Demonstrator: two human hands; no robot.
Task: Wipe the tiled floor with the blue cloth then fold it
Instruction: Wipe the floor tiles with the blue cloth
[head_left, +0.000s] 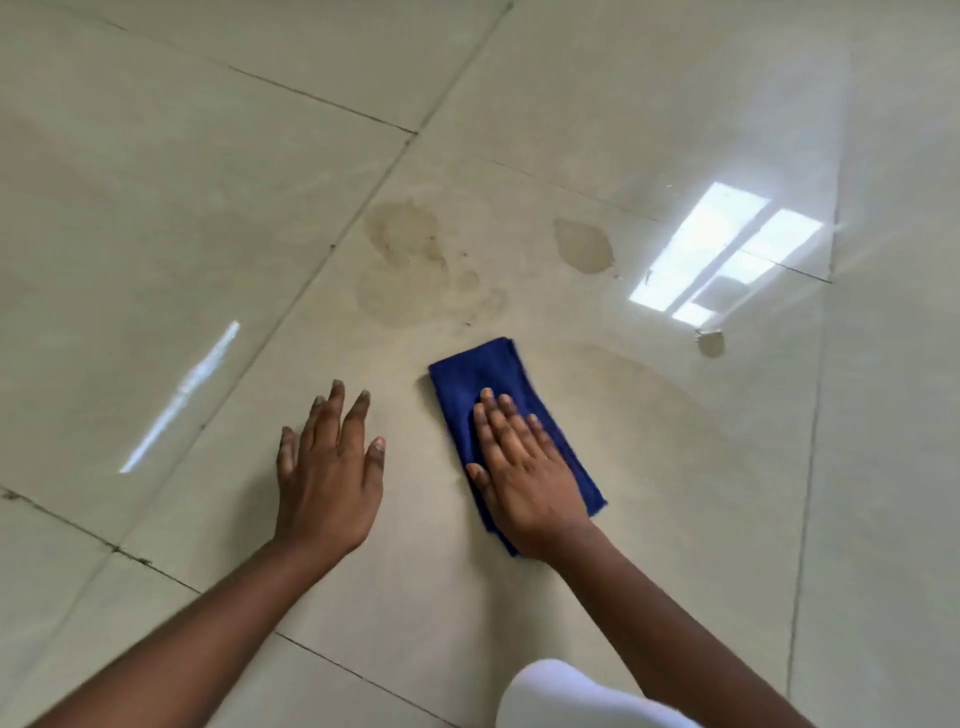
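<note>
A folded blue cloth (475, 382) lies flat on the glossy beige tiled floor (675, 467). My right hand (519, 467) presses flat on the cloth's near half, fingers together and pointing away from me. My left hand (327, 467) rests palm down on the bare tile to the left of the cloth, fingers spread, holding nothing. Beyond the cloth, brownish wet stains (410, 260) mark the tile, with a smaller stain (584, 244) to their right.
Dark grout lines (363, 202) cross the floor diagonally. A small grey smudge (710, 343) sits right of the cloth. A window reflection (727, 244) glares at the upper right. A white-clad knee (561, 696) shows at the bottom edge.
</note>
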